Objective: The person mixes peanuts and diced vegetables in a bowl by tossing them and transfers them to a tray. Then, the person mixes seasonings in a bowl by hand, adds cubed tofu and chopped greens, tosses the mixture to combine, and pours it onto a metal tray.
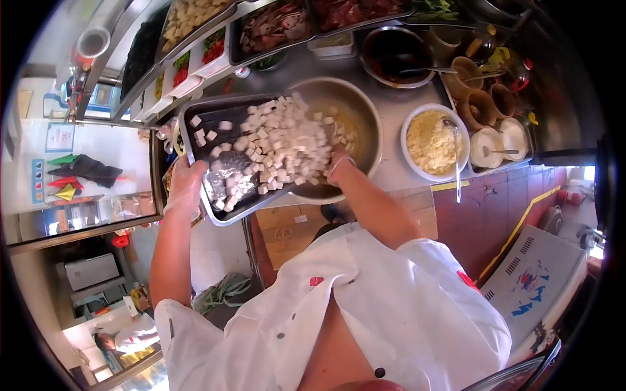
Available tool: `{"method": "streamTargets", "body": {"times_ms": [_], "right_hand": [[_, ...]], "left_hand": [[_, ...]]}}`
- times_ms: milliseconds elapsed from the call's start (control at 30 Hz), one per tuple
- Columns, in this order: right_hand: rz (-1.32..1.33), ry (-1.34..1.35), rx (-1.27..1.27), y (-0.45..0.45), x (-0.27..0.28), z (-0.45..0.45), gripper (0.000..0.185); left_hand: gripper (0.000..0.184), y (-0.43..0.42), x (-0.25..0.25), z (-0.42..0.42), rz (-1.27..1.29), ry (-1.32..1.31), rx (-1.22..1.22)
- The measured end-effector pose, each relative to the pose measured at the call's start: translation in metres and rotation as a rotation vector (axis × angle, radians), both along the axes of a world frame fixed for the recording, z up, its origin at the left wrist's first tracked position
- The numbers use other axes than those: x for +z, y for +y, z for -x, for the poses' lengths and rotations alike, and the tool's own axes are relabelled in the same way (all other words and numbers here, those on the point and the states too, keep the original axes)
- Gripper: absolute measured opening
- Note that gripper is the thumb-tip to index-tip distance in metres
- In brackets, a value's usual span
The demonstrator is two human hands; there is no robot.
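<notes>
A dark metal tray is tilted over a round steel bowl, its right side above the bowl. White cubes lie heaped on the tray's right part, with a few scattered at its left. My left hand, in a clear plastic glove, grips the tray's left edge. My right hand, also gloved, is at the bowl beside the cubes; its fingers are largely hidden and blurred. Yellowish liquid and some cubes show in the bowl.
Right of the bowl stands a white bowl of yellow crumbs with a spoon. Behind it is a bowl of dark liquid with a ladle. Trays of meat line the back. Seasoning containers stand at the right. Another person is at the lower left.
</notes>
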State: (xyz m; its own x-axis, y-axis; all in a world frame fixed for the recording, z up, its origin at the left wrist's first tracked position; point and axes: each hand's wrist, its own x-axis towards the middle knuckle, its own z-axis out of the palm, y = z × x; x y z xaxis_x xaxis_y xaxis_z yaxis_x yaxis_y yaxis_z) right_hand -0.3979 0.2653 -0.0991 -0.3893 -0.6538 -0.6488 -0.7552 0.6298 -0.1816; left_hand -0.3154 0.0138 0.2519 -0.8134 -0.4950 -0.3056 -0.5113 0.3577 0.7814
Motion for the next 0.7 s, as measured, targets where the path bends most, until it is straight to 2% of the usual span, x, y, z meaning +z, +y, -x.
{"method": "streamTargets", "body": {"times_ms": [67, 100, 167, 233, 367, 467, 533, 600, 633, 700], "right_hand": [[-0.090, 0.006, 0.062, 0.005, 0.003, 0.000, 0.037], [-0.118, 0.001, 0.083, 0.009, 0.003, 0.000, 0.034], [-0.112, 0.082, 0.061, 0.012, 0.006, -0.001, 0.033], [-0.162, -0.008, -0.006, 0.011, 0.015, 0.002, 0.035], [-0.111, 0.071, 0.061, 0.017, 0.031, 0.002, 0.046], [-0.137, 0.179, 0.194, 0.012, 0.044, 0.001, 0.049], [-0.290, 0.418, 0.497, 0.009, 0.057, 0.001, 0.052], [-0.580, 0.866, 1.051, 0.008, 0.072, 0.001, 0.054], [-0.691, 1.032, 1.275, 0.009, 0.079, 0.001, 0.055], [-0.785, 1.189, 1.505, 0.011, 0.093, -0.001, 0.057]], "left_hand": [[0.039, 0.033, 0.015, 0.021, 0.113, -0.044, -0.018], [0.040, 0.009, -0.002, 0.028, 0.217, -0.044, -0.113], [0.039, 0.044, 0.022, 0.041, 0.508, -0.034, -0.269], [0.040, 0.069, 0.039, 0.050, 0.747, -0.078, -0.367], [0.048, 0.084, 0.032, 0.058, 0.730, 0.166, -0.371], [0.050, 0.114, 0.028, 0.052, 0.647, 0.198, -0.297], [0.059, 0.112, 0.021, 0.046, 0.650, 0.305, -0.329], [0.063, 0.108, 0.021, 0.037, 0.611, 0.335, -0.284], [0.065, 0.107, 0.017, 0.034, 0.700, 0.434, -0.332], [0.064, 0.117, 0.018, 0.024, 0.740, 0.373, -0.310]]}}
